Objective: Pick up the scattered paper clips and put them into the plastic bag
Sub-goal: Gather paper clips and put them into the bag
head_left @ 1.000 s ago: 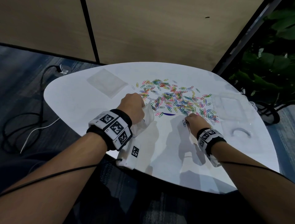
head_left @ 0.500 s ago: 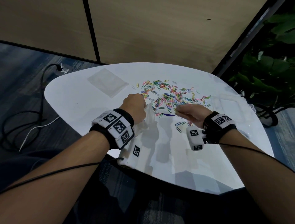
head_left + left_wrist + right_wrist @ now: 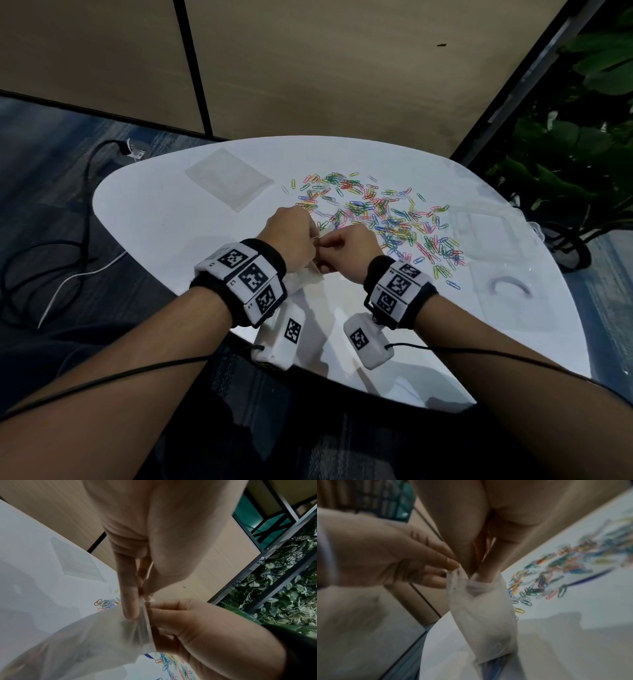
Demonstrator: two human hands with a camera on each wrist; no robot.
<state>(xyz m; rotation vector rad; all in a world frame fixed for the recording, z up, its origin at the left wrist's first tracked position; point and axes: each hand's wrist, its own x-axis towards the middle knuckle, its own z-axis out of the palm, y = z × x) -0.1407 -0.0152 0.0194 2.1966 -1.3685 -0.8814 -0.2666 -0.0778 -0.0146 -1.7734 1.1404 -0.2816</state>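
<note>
Colourful paper clips (image 3: 376, 212) lie scattered across the far middle of the white table (image 3: 164, 219). My left hand (image 3: 317, 240) pinches the rim of a small clear plastic bag (image 3: 305, 278) and holds it up above the table's near part. In the left wrist view the thumb and forefinger of the left hand (image 3: 142, 599) grip the bag (image 3: 85, 642) at its rim. My right hand (image 3: 479, 574) has its bunched fingertips inside the mouth of the bag (image 3: 481, 622); an orange sliver shows between them, the rest is hidden. Some clips (image 3: 494, 666) lie in the bag's bottom.
A flat spare clear bag (image 3: 229, 180) lies at the table's far left. Clear plastic packaging (image 3: 507, 287) sits at the right edge. Cables (image 3: 68, 274) trail on the floor to the left, and a plant (image 3: 565, 171) stands to the right.
My right hand left the pile at the right, swung left above the table and now has its fingertips in the bag's mouth. The left hand kept hold of the bag.
</note>
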